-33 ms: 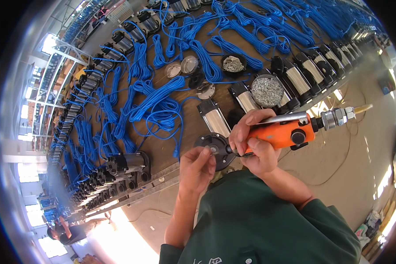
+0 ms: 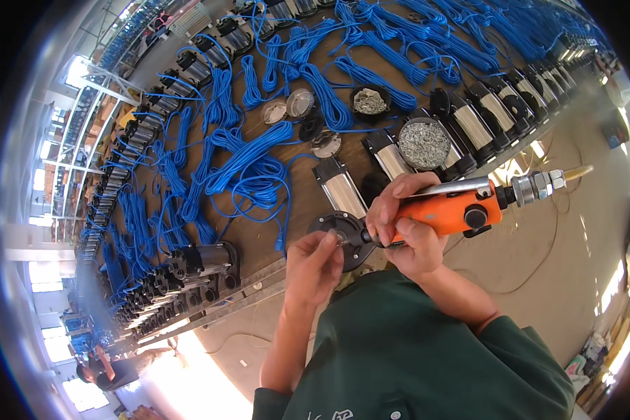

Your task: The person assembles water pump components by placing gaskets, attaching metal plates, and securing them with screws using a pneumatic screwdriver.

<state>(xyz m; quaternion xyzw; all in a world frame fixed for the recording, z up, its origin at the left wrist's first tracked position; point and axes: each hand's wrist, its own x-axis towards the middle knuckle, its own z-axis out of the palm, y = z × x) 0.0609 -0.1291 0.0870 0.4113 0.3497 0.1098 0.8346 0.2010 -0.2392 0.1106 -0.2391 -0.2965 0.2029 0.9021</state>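
My right hand (image 2: pixel 409 227) is wrapped round an orange air screwdriver (image 2: pixel 444 213) with a silver lever, held sideways so its dark nose faces left. My left hand (image 2: pixel 318 262) pinches what looks like a small screw (image 2: pixel 341 238) at the driver's tip, mostly hidden by the fingertips. Below the tip is a round black motor end flange (image 2: pixel 358 256) with small holes round its rim. It sits at the near end of a silver motor body (image 2: pixel 343 190) lying on the bench, partly covered by my hands.
A round tin of small screws (image 2: pixel 425 144) and a black bowl of metal parts (image 2: pixel 369 103) stand beyond my hands. Coils of blue cable (image 2: pixel 248 164) spread over the wooden bench. Rows of motors (image 2: pixel 479 129) line its edges. An air hose (image 2: pixel 577 172) leads from the driver. Another person (image 2: pixel 112 371) is far left.
Both hands and the driver hold almost the same place. A little pale metal shows more plainly between my left fingertips and the driver's tip.
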